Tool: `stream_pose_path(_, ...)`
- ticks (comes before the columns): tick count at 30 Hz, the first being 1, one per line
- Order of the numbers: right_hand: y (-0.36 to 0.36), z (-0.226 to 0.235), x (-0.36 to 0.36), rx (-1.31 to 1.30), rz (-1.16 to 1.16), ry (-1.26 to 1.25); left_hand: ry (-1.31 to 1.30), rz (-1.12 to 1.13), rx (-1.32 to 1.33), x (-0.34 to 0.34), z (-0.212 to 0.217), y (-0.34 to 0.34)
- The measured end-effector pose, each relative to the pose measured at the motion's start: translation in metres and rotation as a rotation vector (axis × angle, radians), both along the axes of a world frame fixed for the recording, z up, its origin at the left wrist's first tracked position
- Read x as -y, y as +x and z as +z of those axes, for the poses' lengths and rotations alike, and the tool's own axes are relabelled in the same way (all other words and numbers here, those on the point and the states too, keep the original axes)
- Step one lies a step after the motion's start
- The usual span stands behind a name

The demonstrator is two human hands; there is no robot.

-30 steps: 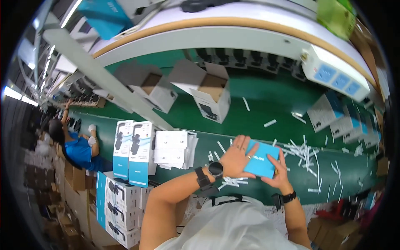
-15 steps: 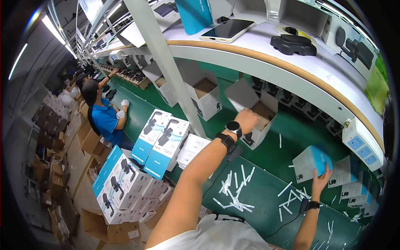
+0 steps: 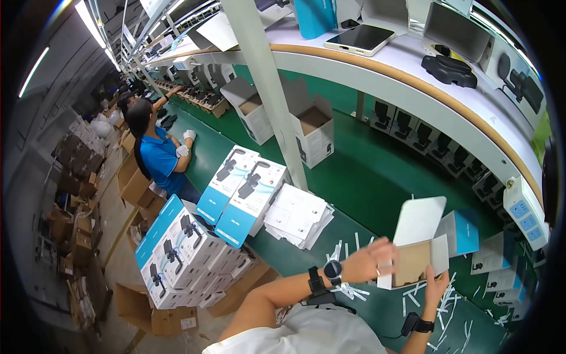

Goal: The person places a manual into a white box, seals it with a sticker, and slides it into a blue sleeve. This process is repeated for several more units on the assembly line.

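Moved nearer since half a second ago, one open white cardboard carton [image 3: 413,264] is between the separated hands, rectangular lid [image 3: 420,220] raised, brown inside. Right hand [image 3: 437,287] grips its right edge; left hand [image 3: 371,259], blurred, is at the left edge, contact I cannot tell. Smooth green bench [image 3: 361,197] extends beyond.

A factory packing workshop is indicated by a green tabletop [image 3: 359,194], overhung at its far edge by a white shelf [image 3: 408,56]; boxes [image 3: 186,253] are stacked by its near edge, a co-worker [image 3: 156,158] is stationed farther along, and brown cartons [image 3: 134,186] are strewn on the floor.
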State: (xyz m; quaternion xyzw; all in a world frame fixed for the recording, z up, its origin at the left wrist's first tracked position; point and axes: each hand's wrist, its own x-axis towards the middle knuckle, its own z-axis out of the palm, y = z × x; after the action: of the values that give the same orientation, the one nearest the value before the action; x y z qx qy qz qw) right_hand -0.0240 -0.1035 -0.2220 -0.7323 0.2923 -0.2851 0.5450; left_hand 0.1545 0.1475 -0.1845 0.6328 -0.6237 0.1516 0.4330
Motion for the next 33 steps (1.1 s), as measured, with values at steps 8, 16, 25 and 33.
stream_pose_path(8,-0.025,-0.042,-0.074,0.054,-0.064,0.308,1.107,1.118,-0.406,-0.121,-0.076,0.095)
stream_pose_path(16,-0.026,-0.052,-0.107,-0.014,-0.025,0.352,0.794,1.152,-0.138,-0.128,-0.109,0.097)
stream_pose_path(25,-0.033,-0.028,-0.126,0.087,0.001,0.255,0.667,0.719,-0.159,-0.131,-0.110,0.136)
stream_pose_path(33,-0.066,-0.011,-0.116,-0.215,0.176,0.259,-0.117,0.993,-0.373,-0.148,0.041,0.084)
